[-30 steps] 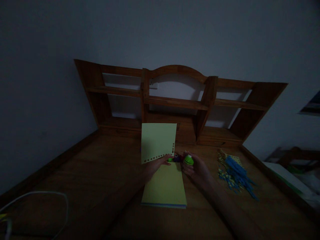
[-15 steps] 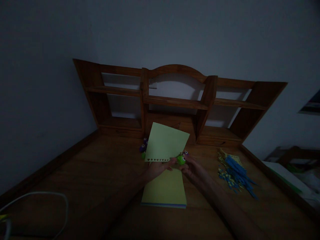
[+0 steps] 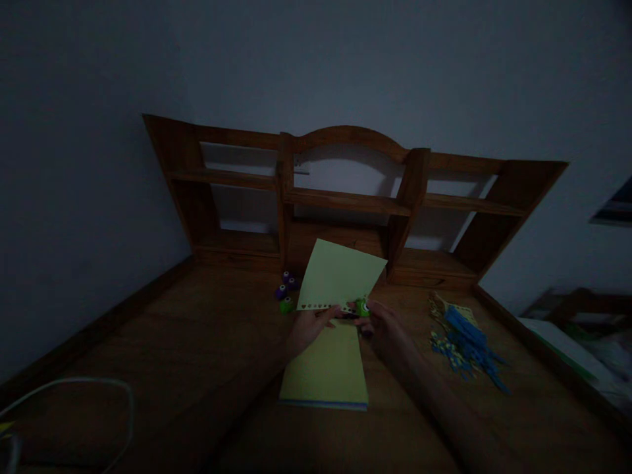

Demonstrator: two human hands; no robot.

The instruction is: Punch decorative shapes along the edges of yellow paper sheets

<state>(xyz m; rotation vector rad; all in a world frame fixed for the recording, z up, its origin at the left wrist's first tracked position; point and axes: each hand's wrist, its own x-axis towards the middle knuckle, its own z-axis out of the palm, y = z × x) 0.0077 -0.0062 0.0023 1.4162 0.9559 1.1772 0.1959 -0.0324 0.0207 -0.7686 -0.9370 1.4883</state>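
Above stack, btwn hands: sheet (image 3: 340,273), pale yellow, tilted up; row of small cut-outs, incl. a heart, along lower edge.
Sheet, lower R edge: green gadget (image 3: 363,307), small, rounded, w/ white-and-black eye; whether paper sits inside it, can't tell.
L hand (image 3: 306,328): fingers pinching sheet at lower edge, thumb on near side; other fingers partly hidden.
R hand (image 3: 388,322): fingers closed round green gadget from R side; lower fingertips dim.
Btwn fingertips: dark patch (image 3: 350,316), too dim to ID.
Under hands: stack (image 3: 326,372), yellow top, blue-violet layer showing at near edge; lies flat on desk (image 3: 207,368).
L of sheet, farther back: purple gadgets (image 3: 281,291), 3 pcs, w/ eyes, clustered; 2nd green one (image 3: 286,305) just in front.
R side, well apart from hands: blue strips (image 3: 467,329), heaped; bits (image 3: 447,350), yellow + blue, scattered alongside; holed paper (image 3: 467,313), yellow, partly covered by strips.
Rear: shelf unit (image 3: 345,203), wood; socket (image 3: 301,167) visible thru center bay.
Near L corner: cable (image 3: 130,401), white, curved.
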